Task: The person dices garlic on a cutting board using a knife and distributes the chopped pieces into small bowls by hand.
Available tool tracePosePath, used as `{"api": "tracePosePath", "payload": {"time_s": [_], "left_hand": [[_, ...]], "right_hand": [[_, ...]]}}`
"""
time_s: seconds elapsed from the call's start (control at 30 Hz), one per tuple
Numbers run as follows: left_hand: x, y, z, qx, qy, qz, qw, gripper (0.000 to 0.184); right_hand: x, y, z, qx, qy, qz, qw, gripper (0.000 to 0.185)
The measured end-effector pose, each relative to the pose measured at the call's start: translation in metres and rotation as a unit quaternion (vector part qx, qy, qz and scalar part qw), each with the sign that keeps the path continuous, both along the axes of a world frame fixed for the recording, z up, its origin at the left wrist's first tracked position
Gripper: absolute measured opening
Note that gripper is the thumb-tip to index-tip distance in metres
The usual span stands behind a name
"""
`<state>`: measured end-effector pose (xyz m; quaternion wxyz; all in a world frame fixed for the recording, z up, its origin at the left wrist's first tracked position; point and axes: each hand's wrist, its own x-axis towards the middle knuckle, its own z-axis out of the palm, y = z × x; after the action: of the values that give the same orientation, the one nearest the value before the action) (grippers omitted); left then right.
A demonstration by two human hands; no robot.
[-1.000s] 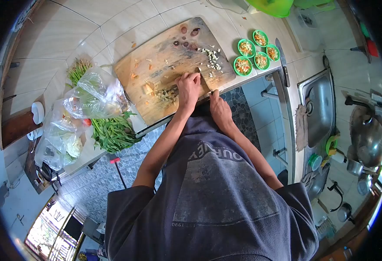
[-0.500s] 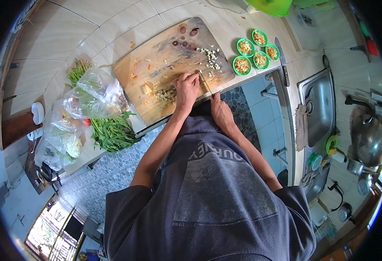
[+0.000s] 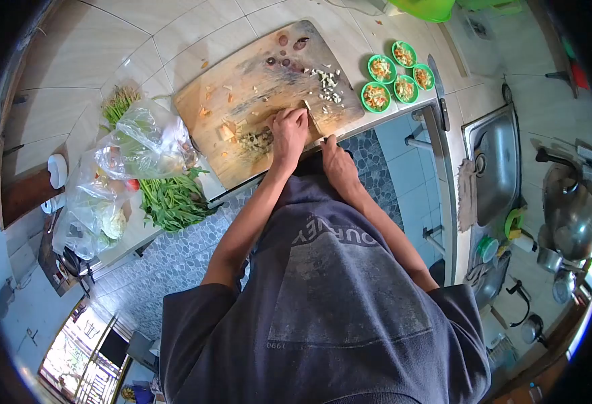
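My right hand (image 3: pixel 340 165) is wrapped round the handle of a knife (image 3: pixel 315 123) at the near edge of a wooden cutting board (image 3: pixel 242 111). The blade reaches away from me over the board. Close to the blade's left side, my left hand (image 3: pixel 290 137) presses down with its fingers curled together. Whatever lies under those fingertips is hidden. A pile of small chopped pieces (image 3: pixel 255 141) lies left of my left hand, with a pale chunk (image 3: pixel 227 132) beside it. White diced bits (image 3: pixel 329 84) are scattered at the board's far right.
Several small green bowls of chopped vegetables (image 3: pixel 377 97) stand right of the board, with another knife (image 3: pixel 439 92) beyond them. Plastic bags of vegetables (image 3: pixel 134 145) and leafy greens (image 3: pixel 173 200) lie to the left. A metal sink (image 3: pixel 494 168) is at the right.
The knife has tilted, so more of its blade face shows. My right hand has shifted slightly left and down. My left hand stays nearly in place.
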<state>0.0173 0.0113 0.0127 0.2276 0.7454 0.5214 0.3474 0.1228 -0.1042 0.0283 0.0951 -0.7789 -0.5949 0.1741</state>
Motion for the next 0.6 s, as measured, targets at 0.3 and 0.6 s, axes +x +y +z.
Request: {"api": "tracePosePath", "payload": {"time_s": [0.3, 0.6], "left_hand": [[0.002, 0.003, 0.002, -0.061, 0.009, 0.015, 0.998, 0.003], [-0.003, -0.001, -0.005, -0.004, 0.008, 0.016, 1.0, 0.003]], "right_hand": [[0.0, 0.006, 0.0, -0.013, -0.061, 0.023, 0.998, 0.022], [0.002, 0.006, 0.007, -0.037, 0.102, -0.059, 0.992, 0.027]]}}
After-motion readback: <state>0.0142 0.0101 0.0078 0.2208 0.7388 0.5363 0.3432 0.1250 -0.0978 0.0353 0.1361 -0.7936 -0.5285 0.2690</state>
